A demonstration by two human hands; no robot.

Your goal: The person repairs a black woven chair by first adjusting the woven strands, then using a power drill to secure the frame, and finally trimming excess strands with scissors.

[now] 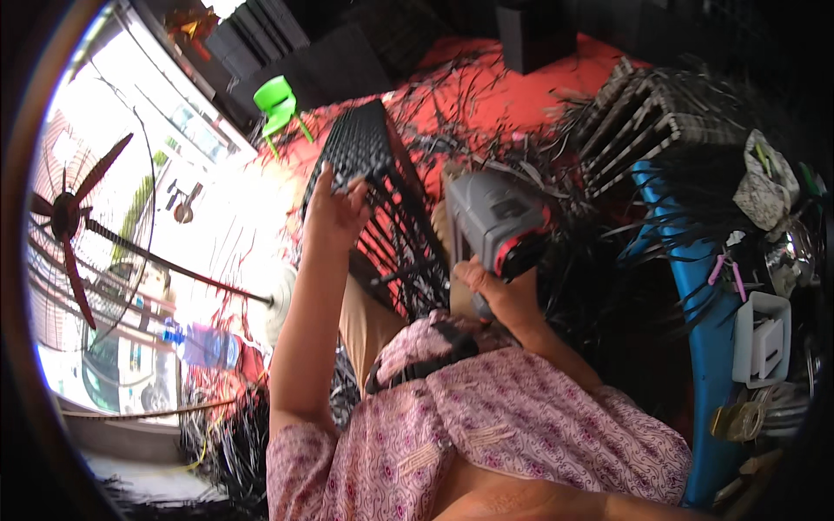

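Note:
My right hand (506, 302) is wrapped round the handle of a bulky grey power tool (495, 213) with red trim and a dark round end. Its exact kind I cannot tell. A tall black basket (369, 143) of woven strips stands between my knees, tilted, with loose open strands on its near side. Over its left edge, my left hand (337, 208) is raised with fingers apart, the index pointing away. Whether the fingertips touch the weave is unclear. The power tool is just right of the basket, and its working tip is hidden.
Black strips lie across the red floor (539, 95). A stack of woven panels (647, 117) stands back right, a green chair (278, 108) back left. On my right a blue table (695, 295) holds pink-handled scissors (730, 276) and a white container (763, 340). A fan (65, 215) stands left, near a water bottle (208, 346).

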